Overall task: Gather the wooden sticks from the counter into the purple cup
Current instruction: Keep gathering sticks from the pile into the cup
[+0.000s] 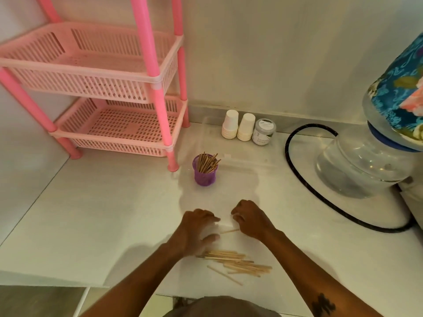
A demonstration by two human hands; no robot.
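Risk 1: the cup is light, narrow and already full of upright sticks that lean out over its rim. Pushing a new bundle in at an angle can tip it, or lever seated sticks out onto the table.

Risk 2: the loose sticks lie near the front edge of the table, one thin stick apart from the pile on its near side. A sweeping motion toward the body can push them off the edge.

Risk 3: thin, flat sticks on a smooth surface are hard to lift; a pinch can slip and scatter the pile.

Left hand: blurred by motion, fingers spread and partly open, palm down just behind the left end of the pile. Whether it touches a stick cannot be told; nothing shows in its grasp.

Right hand: fingers curled inward, close to clenched, beside the left hand. A single stick projects from under it toward the left hand; this hand appears to pinch that stick, though the contact is hidden.

The cup stands well behind both hands, mid-table, near the foot of the pink rack.
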